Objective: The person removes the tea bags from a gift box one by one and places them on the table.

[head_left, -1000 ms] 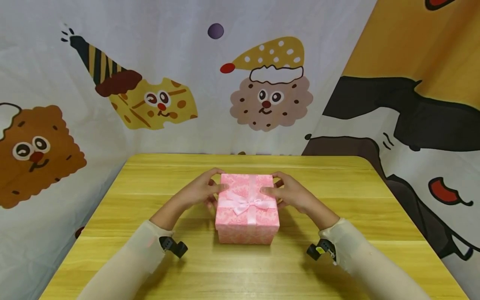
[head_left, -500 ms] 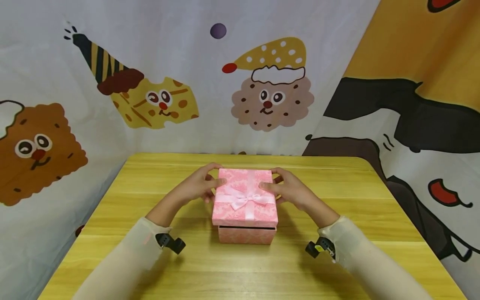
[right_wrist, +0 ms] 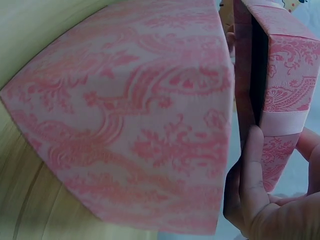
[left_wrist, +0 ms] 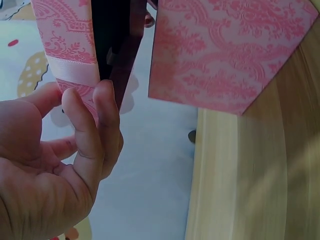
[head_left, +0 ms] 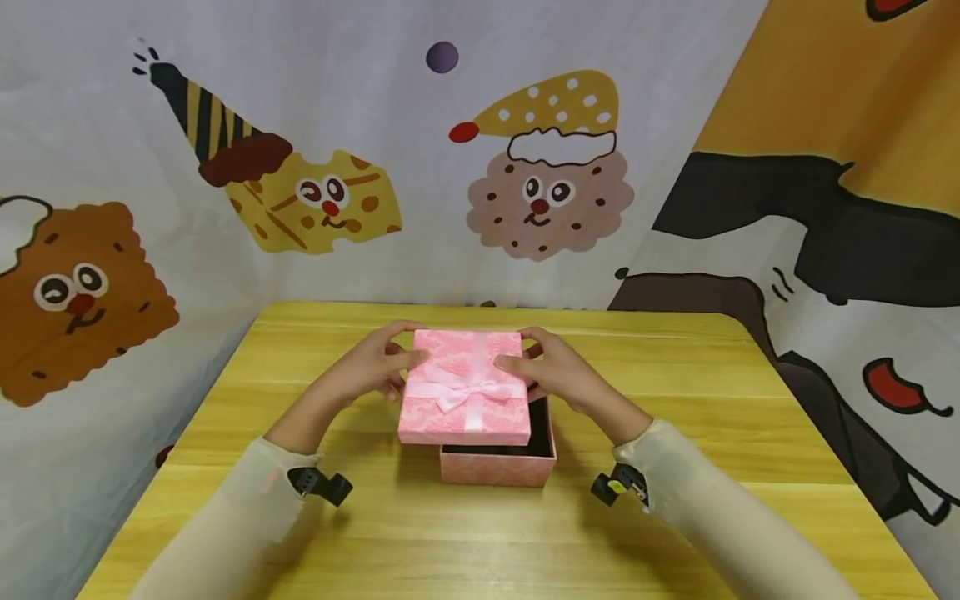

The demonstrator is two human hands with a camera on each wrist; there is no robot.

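Note:
Both hands hold a pink patterned gift box lid (head_left: 465,417) with a pale ribbon bow, raised above the box and shifted to its left. My left hand (head_left: 375,362) grips the lid's left side, thumb on top; in the left wrist view its fingertips (left_wrist: 105,95) meet the lid's lower edge. On the other side my right hand (head_left: 558,371) pinches the lid the same way. Below stands the pink box base (head_left: 497,468) on the table, its dark inside partly uncovered at the right and front. The lid hides the rest of the inside.
The wood-grain table (head_left: 675,400) spreads around the box. A cloth backdrop (head_left: 420,275) printed with cartoon biscuits and cheese hangs behind and along the sides. A small black camera (head_left: 322,485) is strapped to each wrist.
The lid has come up off the box base, then moved left with both hands holding it. The base has stayed in place, and its dark inside now shows.

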